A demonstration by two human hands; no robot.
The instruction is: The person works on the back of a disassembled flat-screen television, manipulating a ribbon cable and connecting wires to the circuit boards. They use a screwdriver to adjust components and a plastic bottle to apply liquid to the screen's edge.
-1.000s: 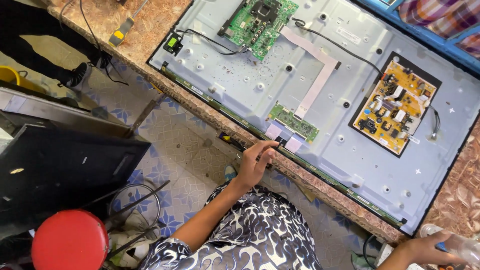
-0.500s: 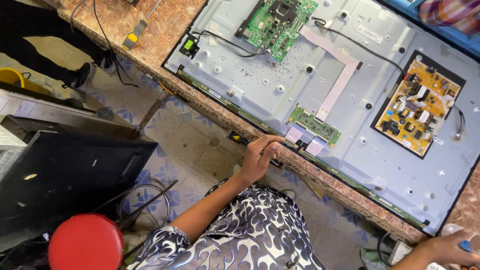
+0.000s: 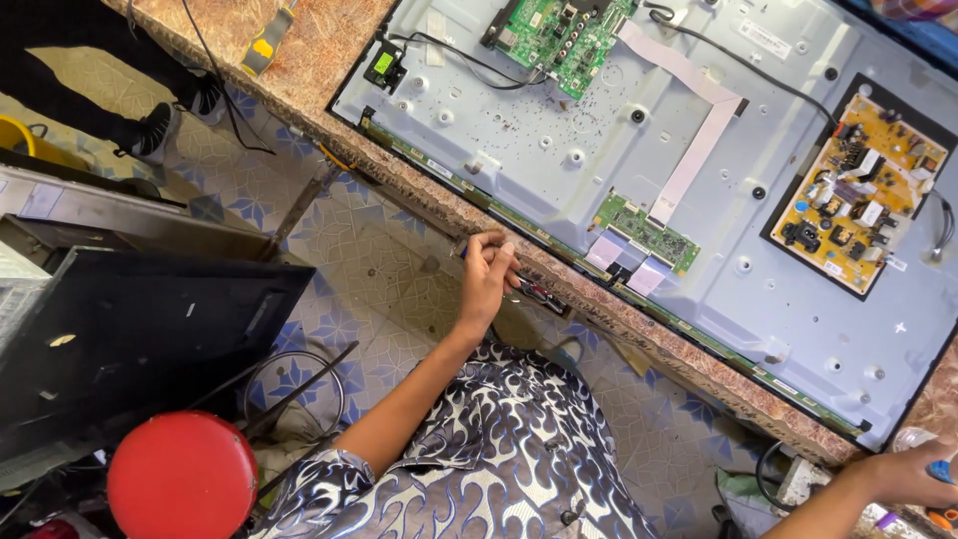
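Note:
An opened flat-screen TV (image 3: 559,160) lies back-up on a speckled table (image 3: 329,50). On it are a green main board (image 3: 559,30), a small green board (image 3: 644,228) with flat ribbon cables, and a yellow power board (image 3: 853,205). My left hand (image 3: 486,279) is at the table's near edge, fingers curled on a dark tool (image 3: 539,293) with red on it. My right hand (image 3: 903,471) is at the bottom right corner and touches a clear container (image 3: 913,439) with a blue part. Its fingers are cut off by the frame edge.
A yellow-handled tool (image 3: 267,40) and black cables lie on the table's far left. A dark TV panel (image 3: 130,339) leans on the tiled floor, with a red round stool (image 3: 182,477) and coiled cable beside it. Another person's dark-clad legs (image 3: 100,70) stand at top left.
The view has shifted and closed in on the TV's near edge. My left hand stays on the tool at the table's edge, and my right hand stays at the bottom right corner.

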